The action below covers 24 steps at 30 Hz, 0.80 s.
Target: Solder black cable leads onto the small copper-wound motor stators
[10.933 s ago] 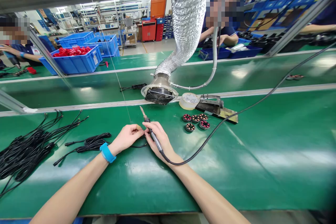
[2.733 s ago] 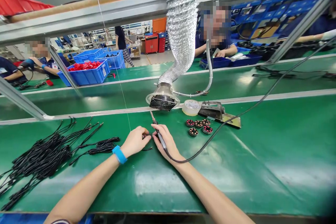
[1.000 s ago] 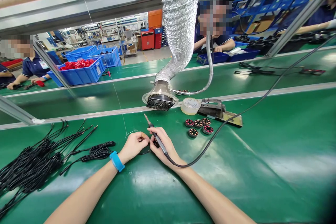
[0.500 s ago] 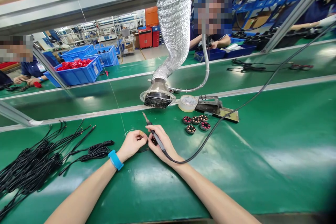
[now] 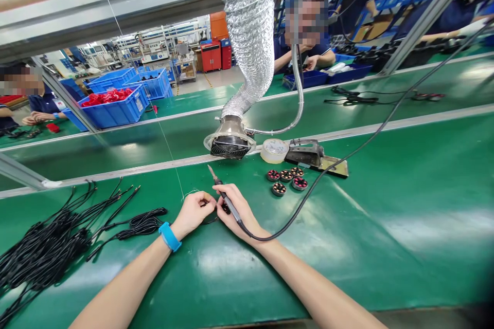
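A soldering iron (image 5: pixel 228 206) lies in my right hand (image 5: pixel 238 212), its tip pointing up and to the left, its cable trailing right. My left hand (image 5: pixel 193 212), with a blue band (image 5: pixel 170 237) at the wrist, is closed in a pinch close beside the right one. Small dark parts show between the fingertips, mostly hidden. A thin wire (image 5: pixel 175 167) comes down from above to the left hand. Right of the hands sit several round parts with black centres (image 5: pixel 278 188) on the green table (image 5: pixel 239 288).
Black cables (image 5: pixel 50 247) are heaped at the left, with a coiled cable (image 5: pixel 142 222) nearer the hands. Above hangs a duct (image 5: pixel 249 31) with a fan (image 5: pixel 230 147). A tape roll (image 5: pixel 274 150) and iron stand (image 5: pixel 309 154) are behind the round parts. People work across the table.
The view has shifted slightly, moving the background a little left. At the upper right, another person's arm now shows behind the seated person. Both my hands keep nearly the same pose.
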Each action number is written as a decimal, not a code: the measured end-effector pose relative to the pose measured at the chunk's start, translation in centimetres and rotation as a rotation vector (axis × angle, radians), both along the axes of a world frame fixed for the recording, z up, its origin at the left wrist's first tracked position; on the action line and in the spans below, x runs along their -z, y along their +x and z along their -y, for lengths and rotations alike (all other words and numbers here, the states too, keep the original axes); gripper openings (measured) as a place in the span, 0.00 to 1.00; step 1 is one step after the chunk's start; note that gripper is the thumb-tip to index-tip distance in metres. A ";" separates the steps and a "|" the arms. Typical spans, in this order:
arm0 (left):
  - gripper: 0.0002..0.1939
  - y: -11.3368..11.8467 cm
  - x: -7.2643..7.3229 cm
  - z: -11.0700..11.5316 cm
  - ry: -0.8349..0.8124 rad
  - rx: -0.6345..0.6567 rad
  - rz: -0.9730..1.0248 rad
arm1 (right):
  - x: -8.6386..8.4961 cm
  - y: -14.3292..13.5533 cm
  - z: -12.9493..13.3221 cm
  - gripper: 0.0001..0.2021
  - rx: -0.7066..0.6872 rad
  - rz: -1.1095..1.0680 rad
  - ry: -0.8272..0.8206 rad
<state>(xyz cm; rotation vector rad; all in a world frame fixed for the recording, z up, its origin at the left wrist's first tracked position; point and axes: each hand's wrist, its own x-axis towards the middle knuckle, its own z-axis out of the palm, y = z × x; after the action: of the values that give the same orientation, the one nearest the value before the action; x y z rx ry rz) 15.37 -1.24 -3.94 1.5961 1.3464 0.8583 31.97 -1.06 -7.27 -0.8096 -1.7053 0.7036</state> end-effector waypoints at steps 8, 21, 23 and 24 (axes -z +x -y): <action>0.14 -1.1 -0.6 -0.2 -0.257 -0.004 0.095 | 0.1 -0.1 -0.1 0.25 0.027 0.003 0.003; 0.14 -0.7 -1.2 -0.3 -0.272 -0.008 0.069 | 0.2 0.0 -0.1 0.25 0.032 -0.004 -0.011; 0.15 -0.7 -1.0 -0.4 -0.256 0.011 0.063 | 0.1 0.1 -0.1 0.24 0.029 -0.007 -0.010; 0.15 -0.7 -0.8 -0.4 -0.250 0.021 0.063 | 0.1 0.1 -0.1 0.24 0.026 -0.008 -0.011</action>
<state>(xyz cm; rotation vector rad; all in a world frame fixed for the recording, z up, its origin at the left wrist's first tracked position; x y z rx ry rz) 14.70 -0.81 -3.11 1.3765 1.3340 0.6923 32.05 -0.99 -7.32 -0.8341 -1.6820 0.6983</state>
